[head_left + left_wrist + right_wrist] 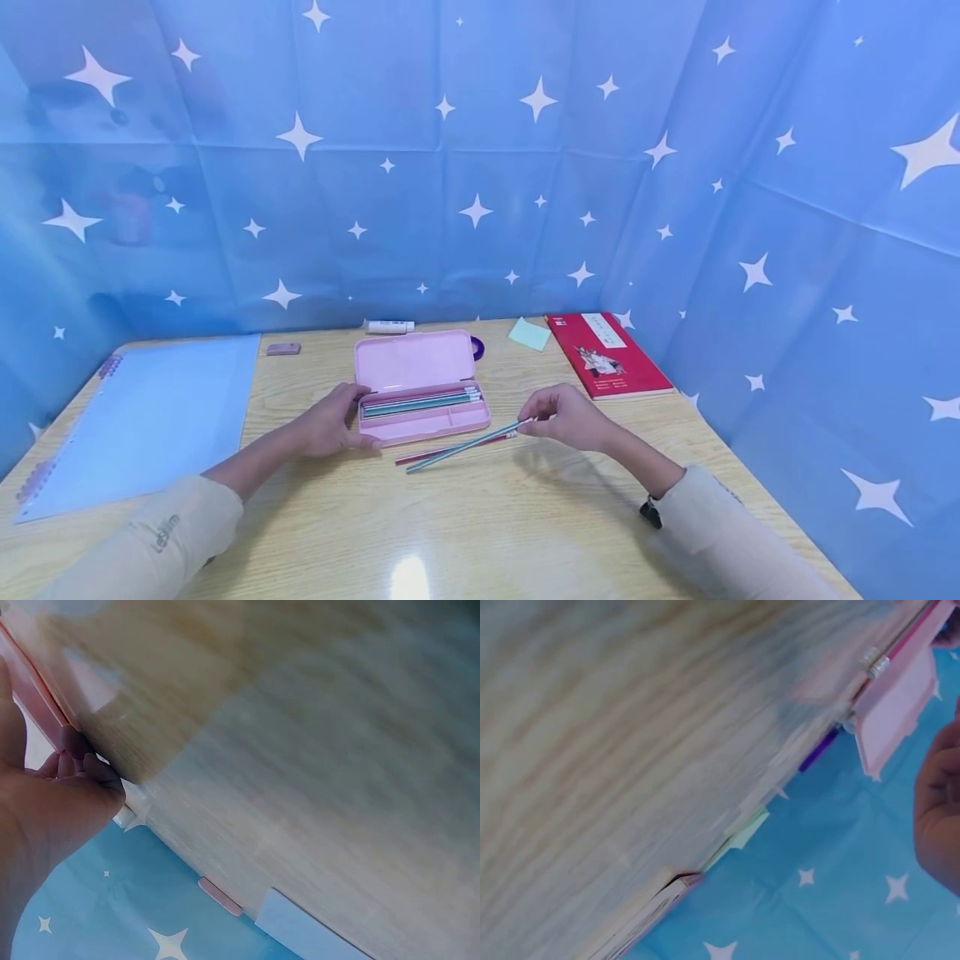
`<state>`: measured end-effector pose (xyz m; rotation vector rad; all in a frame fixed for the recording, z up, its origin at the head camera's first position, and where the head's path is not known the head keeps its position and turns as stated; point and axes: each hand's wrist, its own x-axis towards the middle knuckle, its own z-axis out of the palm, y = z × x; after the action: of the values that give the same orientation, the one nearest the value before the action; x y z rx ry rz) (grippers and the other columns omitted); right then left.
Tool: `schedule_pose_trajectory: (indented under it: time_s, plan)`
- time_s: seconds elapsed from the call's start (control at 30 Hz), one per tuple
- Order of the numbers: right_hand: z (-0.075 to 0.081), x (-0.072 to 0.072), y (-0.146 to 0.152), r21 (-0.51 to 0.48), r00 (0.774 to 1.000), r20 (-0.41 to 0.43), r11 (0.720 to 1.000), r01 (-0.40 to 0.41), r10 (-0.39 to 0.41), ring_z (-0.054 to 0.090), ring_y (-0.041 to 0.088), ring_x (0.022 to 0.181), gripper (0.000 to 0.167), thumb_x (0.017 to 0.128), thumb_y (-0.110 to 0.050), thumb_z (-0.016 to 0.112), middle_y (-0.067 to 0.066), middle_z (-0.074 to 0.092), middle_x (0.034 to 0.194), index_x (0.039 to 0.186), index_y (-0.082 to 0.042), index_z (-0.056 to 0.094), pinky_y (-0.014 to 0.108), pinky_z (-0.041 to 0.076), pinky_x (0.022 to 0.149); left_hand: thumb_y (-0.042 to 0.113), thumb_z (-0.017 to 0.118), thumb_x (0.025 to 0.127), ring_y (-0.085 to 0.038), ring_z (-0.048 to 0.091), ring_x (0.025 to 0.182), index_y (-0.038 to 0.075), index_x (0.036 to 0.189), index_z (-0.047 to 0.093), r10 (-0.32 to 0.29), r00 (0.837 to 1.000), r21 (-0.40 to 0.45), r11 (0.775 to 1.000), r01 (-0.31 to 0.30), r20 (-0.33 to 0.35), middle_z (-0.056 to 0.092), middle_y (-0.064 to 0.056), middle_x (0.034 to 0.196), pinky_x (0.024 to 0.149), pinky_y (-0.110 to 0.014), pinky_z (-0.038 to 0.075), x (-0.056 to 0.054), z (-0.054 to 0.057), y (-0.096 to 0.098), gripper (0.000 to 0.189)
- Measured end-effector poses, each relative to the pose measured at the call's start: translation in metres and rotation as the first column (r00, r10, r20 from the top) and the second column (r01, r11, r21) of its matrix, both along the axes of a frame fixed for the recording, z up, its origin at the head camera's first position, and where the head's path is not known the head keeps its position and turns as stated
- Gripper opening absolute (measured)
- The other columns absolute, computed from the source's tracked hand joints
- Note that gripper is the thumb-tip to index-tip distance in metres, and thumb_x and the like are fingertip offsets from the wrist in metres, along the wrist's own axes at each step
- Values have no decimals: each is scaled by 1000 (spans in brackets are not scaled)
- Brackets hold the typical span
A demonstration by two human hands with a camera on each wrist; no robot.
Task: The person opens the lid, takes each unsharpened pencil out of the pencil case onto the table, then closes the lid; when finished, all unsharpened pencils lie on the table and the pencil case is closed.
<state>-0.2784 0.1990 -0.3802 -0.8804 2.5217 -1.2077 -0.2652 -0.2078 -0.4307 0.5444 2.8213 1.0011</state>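
A pink pencil case (390, 431) lies with its lid (416, 358) raised, several pencils (420, 404) in its long compartment. My left hand (322, 425) holds the case by its left end, thumb along the front corner and fingers at the back. In the left wrist view those fingers (94, 769) sit against the pink edge. Right of the case, my right hand (566, 417) pinches a teal pencil (453, 450) near its eraser end. A dark red pencil (420, 456) crosses beneath it, its white eraser close to my fingertips.
Behind the case are a white tube (390, 327) and a purple ring-shaped object (477, 347). A pink eraser-like block (283, 349) and a large pale sheet (165, 417) lie left. Right stand a green sticky note (529, 334) and red notebook (611, 358). Starred blue cloth (480, 167) borders the table.
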Motion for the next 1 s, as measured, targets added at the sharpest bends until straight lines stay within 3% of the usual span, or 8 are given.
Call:
schedule_pose_trajectory:
  time_s: [0.27,0.4,0.5,0.77,1.0]
  plan:
    - [-9,0,0,35,997,4,997,-73,73,64,14,76,10,87,-12,77,-1,73,87,95,-7,76,24,55,69,52,83,74,-44,38,135,-6,145,34,3,1000,0,1000,-3,8,45,-22,137,116,-56,26,0,1,0,104]
    - [-9,2,-3,60,996,-4,994,-93,93,59,16,71,10,86,-4,76,7,73,86,95,0,75,21,51,64,52,83,74,-43,39,135,-5,145,35,2,1000,5,1000,-2,8,45,-21,136,116,-56,25,0,0,0,104]
    - [-10,1,-4,80,996,-3,992,-93,93,61,18,74,11,85,-1,76,11,72,87,96,1,74,20,52,66,51,83,74,-43,39,135,-6,144,36,-7,1000,14,1000,7,0,45,-22,136,116,-56,26,0,0,0,102]
    - [-17,-5,-2,134,997,-20,988,-74,78,63,15,76,7,86,-7,77,-2,72,86,93,-8,75,24,55,68,52,83,74,-41,39,135,-5,146,35,-1,1000,25,1000,1,4,45,-21,136,117,-54,26,-1,-2,-1,104]
    - [-22,-8,-5,175,999,-36,984,-32,39,61,18,73,7,84,-10,79,-3,69,85,90,-9,75,24,52,66,52,84,74,-42,38,136,-5,145,35,-1,1000,28,1000,0,7,44,-21,137,117,-54,25,-1,-1,-1,103]
